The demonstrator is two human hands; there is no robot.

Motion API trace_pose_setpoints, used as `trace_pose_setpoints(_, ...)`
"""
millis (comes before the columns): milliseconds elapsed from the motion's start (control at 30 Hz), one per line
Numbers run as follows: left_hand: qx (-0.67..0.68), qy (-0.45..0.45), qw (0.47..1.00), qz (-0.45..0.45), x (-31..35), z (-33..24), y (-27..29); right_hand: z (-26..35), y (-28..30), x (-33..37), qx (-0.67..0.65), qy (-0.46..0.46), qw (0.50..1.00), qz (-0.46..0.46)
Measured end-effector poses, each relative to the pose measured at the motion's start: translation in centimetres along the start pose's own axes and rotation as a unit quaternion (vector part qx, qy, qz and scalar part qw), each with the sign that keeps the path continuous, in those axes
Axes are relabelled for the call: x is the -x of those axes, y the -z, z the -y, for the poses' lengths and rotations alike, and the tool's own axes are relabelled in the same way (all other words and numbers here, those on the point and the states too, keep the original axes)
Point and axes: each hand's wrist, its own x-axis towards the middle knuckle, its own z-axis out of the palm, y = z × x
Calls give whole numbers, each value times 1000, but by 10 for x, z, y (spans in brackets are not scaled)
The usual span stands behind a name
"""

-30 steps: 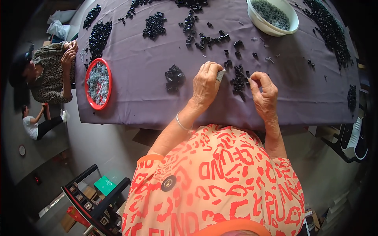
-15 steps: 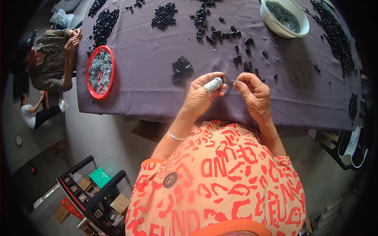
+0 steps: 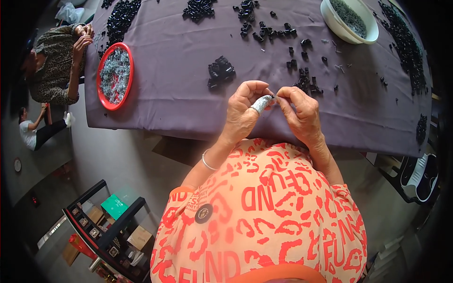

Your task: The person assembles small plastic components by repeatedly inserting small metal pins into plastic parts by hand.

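Note:
My left hand is closed in a pinch on a small black plastic part, mostly hidden by the fingers. Its thumb wears a pale speckled wrap. Right beside it, my right hand pinches a tiny thin piece against that part; the fingertips cover most of it. Both hands are held above the near edge of the purple-grey cloth. Just beyond my left hand lies a heap of black plastic parts. Past my right fingers sits a looser cluster of the same parts.
A red-rimmed tray of clear and grey small pieces stands at left; a cream bowl of thin grey pieces is far right. More black parts are piled along the table. A person works at the left edge; another sits farther back.
My right hand's fingertips have closed the gap to my left hand and now meet the black part. The view has shifted slightly, so the table things sit higher at left.

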Motion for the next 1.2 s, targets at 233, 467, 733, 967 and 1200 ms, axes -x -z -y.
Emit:
trace_pose_setpoints(233, -285, -193, 938, -46, 2, 8, 1, 0, -3, 2, 32, 16, 999, 8)
trace_pose_setpoints(467, -32, -38, 998, -32, 5, 1, 7, 4, -4, -1, -47, -42, 998, 30)
trace_pose_setpoints(733, 73, 69, 995, -6, -2, 3, 17, 0, 1, -5, -99, -104, 989, 18)
trace_pose_setpoints(967, 43, 85, 995, 33, -2, 7, 10, 1, 0, -4, -106, -110, 988, 12)
trace_pose_setpoints(1200, 295, 146, 944, 3, -1, 24, -4, 3, 4, -3, -67, -99, 993, -12)
